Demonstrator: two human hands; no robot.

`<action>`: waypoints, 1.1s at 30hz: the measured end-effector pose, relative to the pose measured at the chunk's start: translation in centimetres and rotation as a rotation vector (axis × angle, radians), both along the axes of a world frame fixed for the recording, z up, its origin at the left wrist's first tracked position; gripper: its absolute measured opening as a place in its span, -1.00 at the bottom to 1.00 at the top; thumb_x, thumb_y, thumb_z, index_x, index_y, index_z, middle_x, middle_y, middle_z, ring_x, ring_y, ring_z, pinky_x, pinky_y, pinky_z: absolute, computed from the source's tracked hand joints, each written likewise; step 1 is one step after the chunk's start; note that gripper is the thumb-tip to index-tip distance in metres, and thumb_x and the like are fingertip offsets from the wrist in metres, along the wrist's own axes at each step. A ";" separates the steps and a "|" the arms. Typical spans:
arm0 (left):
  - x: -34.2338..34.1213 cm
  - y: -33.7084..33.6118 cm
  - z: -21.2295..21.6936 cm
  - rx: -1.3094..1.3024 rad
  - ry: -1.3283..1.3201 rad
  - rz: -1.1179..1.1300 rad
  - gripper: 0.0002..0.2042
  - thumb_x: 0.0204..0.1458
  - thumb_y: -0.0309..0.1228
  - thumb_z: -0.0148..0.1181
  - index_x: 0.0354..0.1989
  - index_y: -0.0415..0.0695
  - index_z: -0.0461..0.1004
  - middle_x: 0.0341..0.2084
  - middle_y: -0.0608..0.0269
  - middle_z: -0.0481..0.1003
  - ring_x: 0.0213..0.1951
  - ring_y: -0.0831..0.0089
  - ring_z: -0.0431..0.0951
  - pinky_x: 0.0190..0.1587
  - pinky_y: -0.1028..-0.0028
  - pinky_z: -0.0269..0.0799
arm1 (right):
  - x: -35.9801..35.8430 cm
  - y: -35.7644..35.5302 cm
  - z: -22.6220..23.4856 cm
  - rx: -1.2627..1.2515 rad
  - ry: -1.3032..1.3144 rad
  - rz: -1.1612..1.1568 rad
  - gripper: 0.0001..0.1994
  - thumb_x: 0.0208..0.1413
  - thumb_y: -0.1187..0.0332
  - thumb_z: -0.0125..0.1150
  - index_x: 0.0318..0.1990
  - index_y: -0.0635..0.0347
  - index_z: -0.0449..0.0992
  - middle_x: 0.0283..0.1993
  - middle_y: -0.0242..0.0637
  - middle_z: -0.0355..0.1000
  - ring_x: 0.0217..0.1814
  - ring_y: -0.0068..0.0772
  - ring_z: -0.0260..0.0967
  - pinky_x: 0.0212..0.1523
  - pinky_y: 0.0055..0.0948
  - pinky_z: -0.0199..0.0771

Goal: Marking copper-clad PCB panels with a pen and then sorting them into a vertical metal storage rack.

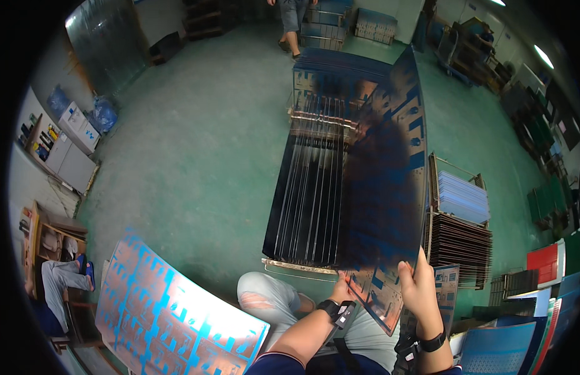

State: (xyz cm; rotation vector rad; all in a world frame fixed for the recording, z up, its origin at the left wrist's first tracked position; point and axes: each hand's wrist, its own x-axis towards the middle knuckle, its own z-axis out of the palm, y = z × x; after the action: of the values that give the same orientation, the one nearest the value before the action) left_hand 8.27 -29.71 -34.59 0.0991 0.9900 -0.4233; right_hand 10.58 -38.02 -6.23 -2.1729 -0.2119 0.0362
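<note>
A large thin copper-coloured panel with blue printed patterns and a broad dark area stands tilted in front of me. My right hand grips its right edge, thumb on the near face. Lower down, my left hand is closed at its left edge, fingers partly hidden. Left of it, several dark panels stand on edge in a metal rack, with copper-and-blue panels at the far end. Another copper-and-blue panel leans at my lower left, shining with glare.
A second rack with upright panels stands to the right. Stacked coloured boards fill the lower right. On the left are a seated person's legs and a white cabinet. A person stands beyond the rack on the green floor.
</note>
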 end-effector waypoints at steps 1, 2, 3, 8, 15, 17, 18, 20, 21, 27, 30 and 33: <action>-0.1 0.5 -1.1 -0.022 0.061 -0.019 -0.62 0.18 0.05 -0.23 -0.54 0.11 0.27 -0.71 0.42 0.27 -0.71 0.54 0.16 -0.64 0.53 0.13 | 0.5 0.3 0.1 0.003 0.010 0.005 -0.52 0.06 0.58 -0.06 0.19 0.35 0.11 -0.61 -0.20 0.29 -0.64 -0.55 0.14 -0.54 -0.54 0.24; -0.9 0.9 -2.4 -0.031 -0.040 -0.001 -0.56 0.18 0.09 -0.28 -0.61 0.07 0.24 -0.75 0.41 0.26 -0.75 0.53 0.12 -0.71 0.55 0.06 | 1.1 0.7 0.2 0.001 0.038 0.018 -0.51 0.05 0.58 -0.07 0.19 0.35 0.10 -0.58 -0.18 0.31 -0.62 -0.54 0.16 -0.52 -0.54 0.26; -0.8 1.0 -2.1 -0.033 -0.034 -0.008 -0.56 0.18 0.09 -0.28 -0.61 0.07 0.24 -0.75 0.41 0.26 -0.75 0.53 0.12 -0.71 0.55 0.06 | 1.6 0.6 0.2 -0.008 0.061 0.017 -0.50 0.05 0.59 -0.07 0.20 0.35 0.10 -0.56 -0.17 0.33 -0.61 -0.54 0.18 -0.50 -0.54 0.28; 0.1 5.6 3.0 0.249 -0.341 -0.889 -0.37 0.17 0.16 -0.49 -0.50 -0.11 0.39 -0.68 0.27 0.42 -0.68 0.51 0.33 -0.69 0.61 0.13 | 4.6 1.1 -0.9 0.066 -0.096 0.045 -0.34 -0.03 0.66 -0.12 0.31 0.22 -0.06 -0.10 0.06 0.42 -0.51 -0.47 0.31 -0.39 -0.51 0.34; 5.9 12.4 17.6 1.056 -0.904 -1.339 -0.54 0.17 -0.08 -0.11 -0.52 -0.24 0.49 -0.75 0.20 0.46 -0.68 0.49 0.48 -0.55 0.49 0.39 | 9.7 1.8 -0.8 0.041 -0.090 0.027 -0.21 -0.09 0.66 -0.15 0.37 -0.02 -0.18 0.06 0.09 0.34 -0.50 -0.38 0.35 -0.37 -0.44 0.35; 7.5 12.1 17.5 1.494 -0.895 -0.853 -0.62 0.13 -0.15 -0.05 -0.53 -0.20 0.48 -0.68 0.20 0.49 -0.54 0.32 0.53 -0.42 0.38 0.40 | 11.3 1.6 -1.8 0.018 -0.141 0.027 -0.20 -0.10 0.63 -0.13 0.37 -0.03 -0.19 0.06 0.12 0.34 -0.49 -0.28 0.38 -0.34 -0.37 0.37; 8.2 12.1 16.6 1.787 -0.944 -0.741 -0.69 0.11 -0.20 -0.02 -0.45 -0.20 0.48 -0.51 0.17 0.51 -0.37 0.29 0.52 -0.27 0.35 0.38 | 12.0 1.9 -2.5 0.018 -0.113 0.024 -0.20 -0.11 0.61 -0.12 0.37 -0.04 -0.19 0.00 0.15 0.36 -0.47 -0.19 0.40 -0.31 -0.34 0.38; 9.0 12.3 14.3 2.226 -0.948 -0.603 -0.77 0.07 -0.27 0.04 -0.25 -0.17 0.46 -0.17 0.10 0.45 -0.03 0.20 0.39 0.01 0.24 0.25 | 12.7 3.4 -1.9 -0.001 0.073 0.021 -0.19 -0.11 0.57 -0.09 0.37 -0.05 -0.20 -0.20 0.23 0.42 -0.37 0.04 0.45 -0.24 -0.25 0.39; 8.9 11.8 13.4 2.368 -0.913 -0.606 -0.74 0.05 -0.30 0.07 -0.13 -0.15 0.44 0.00 0.07 0.37 0.13 0.15 0.26 0.15 0.18 0.13 | 13.2 4.0 -2.3 -0.045 0.165 0.019 -0.18 -0.12 0.57 -0.09 0.37 -0.06 -0.22 -0.30 0.24 0.42 -0.32 0.10 0.45 -0.22 -0.18 0.39; 9.0 8.8 12.1 2.473 -0.819 -0.891 -0.49 -0.03 -0.25 0.14 0.12 -0.15 0.26 0.26 0.08 0.06 0.31 0.09 -0.06 0.30 0.08 -0.19 | 13.7 4.0 -13.6 -0.263 -0.084 0.023 -0.26 -0.01 0.47 0.01 0.35 0.03 -0.16 0.07 0.29 0.25 -0.04 0.16 0.36 -0.08 -0.10 0.37; 8.8 9.4 11.8 2.502 -0.746 -0.977 -0.57 -0.07 -0.25 0.17 -0.01 -0.17 0.37 0.27 0.07 0.03 0.32 0.09 -0.08 0.30 0.07 -0.22 | 11.2 4.8 -13.7 -0.236 -0.084 0.062 -0.33 0.04 0.53 -0.03 0.33 0.00 -0.08 0.21 0.22 0.12 -0.11 0.04 0.44 -0.12 -0.11 0.44; 8.9 9.6 11.8 2.492 -0.725 -1.027 -0.72 -0.09 -0.27 0.17 -0.26 -0.19 0.50 0.28 0.05 0.02 0.32 0.08 -0.08 0.30 0.05 -0.22 | 8.8 2.9 -13.5 0.021 -0.049 0.079 -0.38 0.05 0.52 -0.05 0.31 0.00 0.01 0.27 0.24 0.00 -0.18 0.17 0.43 -0.19 -0.17 0.49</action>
State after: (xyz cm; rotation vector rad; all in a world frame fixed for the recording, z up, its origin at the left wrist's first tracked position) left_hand 17.13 -20.14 -22.79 2.8186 0.0661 0.2307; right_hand 19.35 -35.10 -19.75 -2.1455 -0.3250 0.0259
